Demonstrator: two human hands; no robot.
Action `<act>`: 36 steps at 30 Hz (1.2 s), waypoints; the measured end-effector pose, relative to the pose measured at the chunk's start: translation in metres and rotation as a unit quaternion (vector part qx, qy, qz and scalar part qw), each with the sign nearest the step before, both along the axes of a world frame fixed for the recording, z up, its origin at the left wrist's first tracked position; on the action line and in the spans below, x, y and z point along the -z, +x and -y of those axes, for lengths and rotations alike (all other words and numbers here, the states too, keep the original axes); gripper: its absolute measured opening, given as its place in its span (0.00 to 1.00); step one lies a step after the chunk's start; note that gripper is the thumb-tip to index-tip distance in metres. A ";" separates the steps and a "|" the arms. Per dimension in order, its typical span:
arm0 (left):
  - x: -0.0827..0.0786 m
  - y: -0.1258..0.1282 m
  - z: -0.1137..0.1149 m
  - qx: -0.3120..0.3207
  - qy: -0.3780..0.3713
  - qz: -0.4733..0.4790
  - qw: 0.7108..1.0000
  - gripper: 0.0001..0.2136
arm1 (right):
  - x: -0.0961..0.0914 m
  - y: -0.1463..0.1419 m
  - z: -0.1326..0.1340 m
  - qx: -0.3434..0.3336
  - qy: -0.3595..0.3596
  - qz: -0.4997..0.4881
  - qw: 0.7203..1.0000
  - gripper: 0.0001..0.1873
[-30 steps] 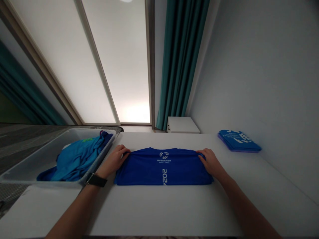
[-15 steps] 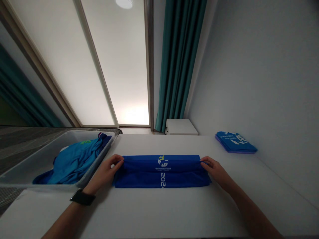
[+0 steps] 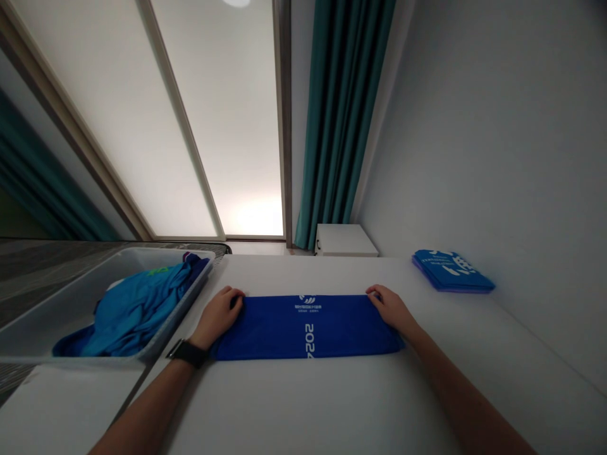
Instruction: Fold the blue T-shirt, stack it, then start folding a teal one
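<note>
A dark blue shirt (image 3: 303,328) lies folded into a wide strip on the white table (image 3: 332,404), with a white logo and "2024" facing up. My left hand (image 3: 219,314), a black watch on its wrist, curls its fingers around the strip's far left corner. At the far right corner my right hand (image 3: 389,307) is closed on the cloth in the same way. Both hands rest low on the table.
A grey plastic bin (image 3: 57,316) holding crumpled blue and teal clothes (image 3: 137,303) stands at the left. A stack of folded blue shirts (image 3: 450,270) lies at the far right by the wall. Beyond the table are a small white cabinet (image 3: 346,240) and teal curtains (image 3: 341,120).
The shirt's far edge was lifted between both hands half a second ago; now it lies flat as a narrower strip, with my hands down on its far corners.
</note>
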State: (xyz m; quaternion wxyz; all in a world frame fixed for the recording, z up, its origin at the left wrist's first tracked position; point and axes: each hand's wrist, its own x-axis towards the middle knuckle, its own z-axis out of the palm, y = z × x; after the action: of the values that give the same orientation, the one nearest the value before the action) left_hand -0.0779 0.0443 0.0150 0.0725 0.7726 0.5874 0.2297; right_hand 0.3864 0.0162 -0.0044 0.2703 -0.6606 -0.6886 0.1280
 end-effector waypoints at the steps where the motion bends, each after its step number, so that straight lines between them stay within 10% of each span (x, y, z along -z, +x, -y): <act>1: 0.000 0.000 0.000 -0.003 0.001 -0.001 1.000 0.17 | 0.001 0.001 0.001 -0.004 0.012 0.003 1.000 0.15; 36: -0.003 -0.008 -0.006 0.014 -0.005 0.043 0.999 0.18 | 0.001 0.004 0.007 0.048 0.048 0.081 0.994 0.13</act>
State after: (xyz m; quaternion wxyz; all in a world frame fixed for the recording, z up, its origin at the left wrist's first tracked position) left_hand -0.0860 0.0505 0.0184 0.1051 0.7698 0.5740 0.2588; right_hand 0.3907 0.0095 -0.0055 0.2514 -0.6872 -0.6811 0.0277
